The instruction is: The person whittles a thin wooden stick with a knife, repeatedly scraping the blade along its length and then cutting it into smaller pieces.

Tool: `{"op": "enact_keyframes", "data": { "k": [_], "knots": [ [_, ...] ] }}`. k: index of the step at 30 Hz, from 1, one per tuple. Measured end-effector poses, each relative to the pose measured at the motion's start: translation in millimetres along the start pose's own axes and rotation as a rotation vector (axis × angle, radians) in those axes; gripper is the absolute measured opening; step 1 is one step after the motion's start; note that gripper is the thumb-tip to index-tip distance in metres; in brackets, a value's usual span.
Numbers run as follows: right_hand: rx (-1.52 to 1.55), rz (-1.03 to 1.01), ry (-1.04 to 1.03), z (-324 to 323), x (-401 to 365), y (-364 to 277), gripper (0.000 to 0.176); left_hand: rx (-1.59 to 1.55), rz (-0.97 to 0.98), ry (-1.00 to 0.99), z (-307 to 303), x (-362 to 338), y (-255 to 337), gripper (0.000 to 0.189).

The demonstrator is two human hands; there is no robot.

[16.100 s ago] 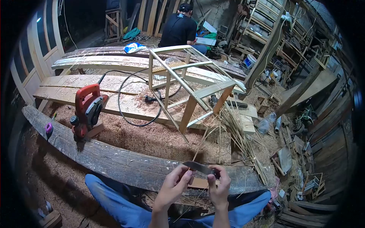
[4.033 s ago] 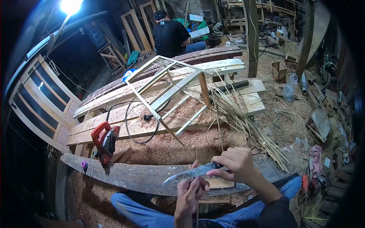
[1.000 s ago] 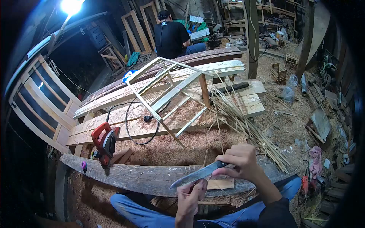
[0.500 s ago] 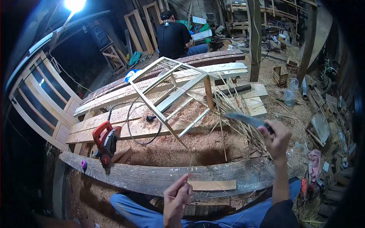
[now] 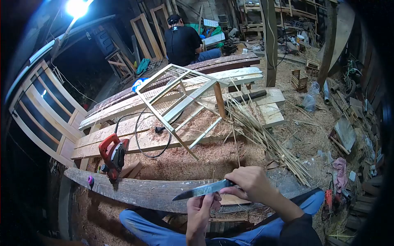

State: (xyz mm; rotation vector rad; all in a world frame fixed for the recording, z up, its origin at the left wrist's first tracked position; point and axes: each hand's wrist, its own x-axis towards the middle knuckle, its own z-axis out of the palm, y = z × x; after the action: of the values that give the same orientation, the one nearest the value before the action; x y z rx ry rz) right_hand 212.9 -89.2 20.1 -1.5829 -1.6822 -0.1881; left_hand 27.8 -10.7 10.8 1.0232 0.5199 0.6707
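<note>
My right hand is closed round the handle of a knife, whose wide blade points left and lies across the top of my left hand. My left hand pinches a thin bamboo strip; a short end sticks up behind the blade, and the rest is hidden. Under both hands runs a worn grey plank, with a small flat piece of wood partly behind my right hand. A pile of thin bamboo strips lies beyond, beside a slatted wooden frame.
A red electric planer stands at the left with its black cable. Long planed boards cross behind it above wood shavings. Another person sits at the back, facing away. A wooden post rises at the right.
My right hand has swung left and down with the knife, bringing the blade to my left hand. My left hand has shifted slightly right and still pinches the strip.
</note>
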Motion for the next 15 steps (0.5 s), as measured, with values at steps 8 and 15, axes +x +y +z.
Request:
{"op": "enact_keyframes", "data": {
  "k": [8, 15],
  "knots": [
    [0.069, -0.033, -0.104, 6, 2, 1, 0.038, 0.204, 0.025, 0.077, 3, 4, -11, 0.02],
    [0.109, -0.078, -0.033, 7, 1, 10, 0.036, 0.445, 0.234, 0.059, -5, 3, -21, 0.021]
  ]
}}
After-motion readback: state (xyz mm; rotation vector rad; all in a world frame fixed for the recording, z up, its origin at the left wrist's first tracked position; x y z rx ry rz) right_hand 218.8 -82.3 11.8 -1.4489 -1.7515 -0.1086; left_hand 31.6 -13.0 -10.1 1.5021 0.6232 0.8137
